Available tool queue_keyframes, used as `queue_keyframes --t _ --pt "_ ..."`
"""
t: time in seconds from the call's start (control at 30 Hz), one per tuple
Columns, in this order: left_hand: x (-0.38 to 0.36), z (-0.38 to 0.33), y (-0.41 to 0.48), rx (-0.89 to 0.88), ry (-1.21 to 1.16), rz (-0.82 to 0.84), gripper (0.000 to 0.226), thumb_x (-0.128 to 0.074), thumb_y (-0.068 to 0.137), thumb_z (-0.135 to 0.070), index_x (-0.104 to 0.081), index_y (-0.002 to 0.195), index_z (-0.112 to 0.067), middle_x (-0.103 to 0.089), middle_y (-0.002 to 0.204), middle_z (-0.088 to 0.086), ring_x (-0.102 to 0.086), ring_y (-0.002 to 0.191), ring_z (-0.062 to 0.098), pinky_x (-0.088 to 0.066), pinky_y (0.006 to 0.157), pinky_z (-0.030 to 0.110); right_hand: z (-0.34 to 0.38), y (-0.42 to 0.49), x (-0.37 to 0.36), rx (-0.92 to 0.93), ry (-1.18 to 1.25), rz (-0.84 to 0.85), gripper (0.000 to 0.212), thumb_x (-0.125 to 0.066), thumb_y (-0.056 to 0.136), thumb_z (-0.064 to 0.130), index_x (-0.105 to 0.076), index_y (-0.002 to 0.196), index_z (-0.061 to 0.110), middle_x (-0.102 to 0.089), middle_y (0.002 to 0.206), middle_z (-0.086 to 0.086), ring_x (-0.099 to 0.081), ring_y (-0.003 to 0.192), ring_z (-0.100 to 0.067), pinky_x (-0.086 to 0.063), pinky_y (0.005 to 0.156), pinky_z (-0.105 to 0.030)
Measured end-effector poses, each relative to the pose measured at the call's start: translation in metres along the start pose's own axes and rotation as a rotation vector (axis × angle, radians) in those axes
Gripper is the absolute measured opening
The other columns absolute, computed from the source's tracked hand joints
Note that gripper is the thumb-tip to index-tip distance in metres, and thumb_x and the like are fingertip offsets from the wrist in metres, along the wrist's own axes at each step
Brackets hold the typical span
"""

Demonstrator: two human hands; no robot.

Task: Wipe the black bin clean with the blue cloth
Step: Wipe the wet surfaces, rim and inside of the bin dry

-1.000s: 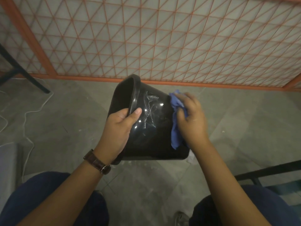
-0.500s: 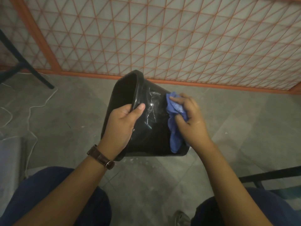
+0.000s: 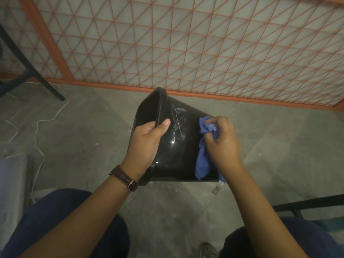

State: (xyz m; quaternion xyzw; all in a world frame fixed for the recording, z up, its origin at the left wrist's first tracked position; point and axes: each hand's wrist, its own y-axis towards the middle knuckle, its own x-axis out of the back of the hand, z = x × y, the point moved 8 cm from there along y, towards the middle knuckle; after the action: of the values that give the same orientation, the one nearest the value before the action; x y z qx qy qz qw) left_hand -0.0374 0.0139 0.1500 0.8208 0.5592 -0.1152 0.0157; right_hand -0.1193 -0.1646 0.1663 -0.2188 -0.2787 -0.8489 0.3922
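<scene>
Bin (image 3: 178, 146) — tilted, mouth to your left, held above the floor (image 3: 279, 146). Your left hand (image 3: 147, 144) grips its rim. Your right hand (image 3: 221, 144) clutches the cloth (image 3: 202, 161) — pressed against the bin's side.

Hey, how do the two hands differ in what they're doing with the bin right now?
The left hand grips the black bin at its rim, thumb lying on the outer wall; the right hand is bunched around the blue cloth, pressing it against the wall near the base. The left wrist wears a brown watch; the right wrist is bare. Both are closed and touch the same tilted bin.
</scene>
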Motion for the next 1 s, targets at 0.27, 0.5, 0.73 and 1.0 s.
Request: queue_keyframes --t 0.27,0.5,0.73,1.0 --pt "-0.004 -0.001 -0.003 -0.034 0.042 0.013 0.03 -0.061 0.088 -0.023 -0.066 0.078 0.005 -0.063 0.077 0.023 -0.06 0.075 0.029 -0.051 0.074 0.039 0.027 -0.01 -0.019 0.161 0.034 0.151 0.036 -0.053 0.084 0.004 -0.052 0.117 0.019 -0.043 0.116 0.01 -0.042 0.096 0.02 -0.033 0.081 0.002" --pt "-0.01 0.001 -0.003 -0.019 0.025 0.015 0.042 -0.064 0.084 -0.029 -0.062 0.083 0.013 -0.059 0.077 0.022 -0.056 0.074 0.029 -0.048 0.072 0.038 0.01 0.002 -0.012 0.003 -0.04 0.043 0.042 -0.051 0.087 0.008 -0.047 0.129 0.016 -0.041 0.133 -0.004 -0.047 0.104 -0.009 -0.035 0.086 -0.011" --pt "-0.004 -0.001 -0.004 0.008 0.032 -0.051 0.026 -0.062 0.087 -0.024 -0.069 0.078 -0.001 -0.065 0.083 0.032 -0.061 0.076 0.033 -0.052 0.079 0.053 0.016 -0.013 -0.019 0.023 0.033 0.103 0.028 -0.056 0.081 0.009 -0.051 0.102 0.027 -0.047 0.105 0.012 -0.046 0.084 0.021 -0.035 0.069 0.001" --pt "-0.009 0.006 -0.002 0.017 0.047 0.013 0.052 -0.065 0.076 -0.044 -0.064 0.08 0.008 -0.061 0.079 0.035 -0.055 0.076 0.029 -0.05 0.073 0.052 0.047 -0.029 -0.035 0.218 -0.042 0.22 0.03 -0.055 0.083 0.01 -0.049 0.111 0.019 -0.039 0.114 0.01 -0.048 0.089 -0.001 -0.045 0.07 -0.018"
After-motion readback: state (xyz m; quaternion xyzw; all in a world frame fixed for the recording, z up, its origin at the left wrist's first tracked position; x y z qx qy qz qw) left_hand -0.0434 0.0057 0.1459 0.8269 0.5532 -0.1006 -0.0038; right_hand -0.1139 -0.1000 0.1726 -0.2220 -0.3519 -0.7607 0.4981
